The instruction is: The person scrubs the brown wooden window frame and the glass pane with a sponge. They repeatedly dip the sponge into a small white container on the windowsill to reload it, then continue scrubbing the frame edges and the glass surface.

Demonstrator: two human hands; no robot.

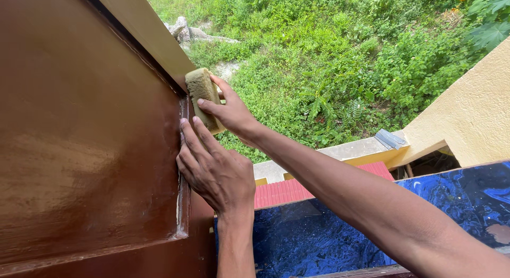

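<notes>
Right hand (pixel 229 112): fingers closed around a tan sanding block (pixel 203 95), pressed to the edge of the brown door (pixel 90 150). Left hand (pixel 215 169), at 6 o'clock of the block: fingers extended together, flat on the panel's raised moulding, holding nothing. Green vegetation (pixel 340 60) lies at 2 o'clock; a blue marbled surface (pixel 319 235) at 5 o'clock.

Door panel (pixel 90 150): wood, coated in glossy brown paint, smooth. Sponge block (pixel 203 94): porous, matt, yellowish-green, rough. Blue surface (pixel 319 235) below: glossy, marbled. Wall (pixel 473 113): matt, rough yellow plaster.
</notes>
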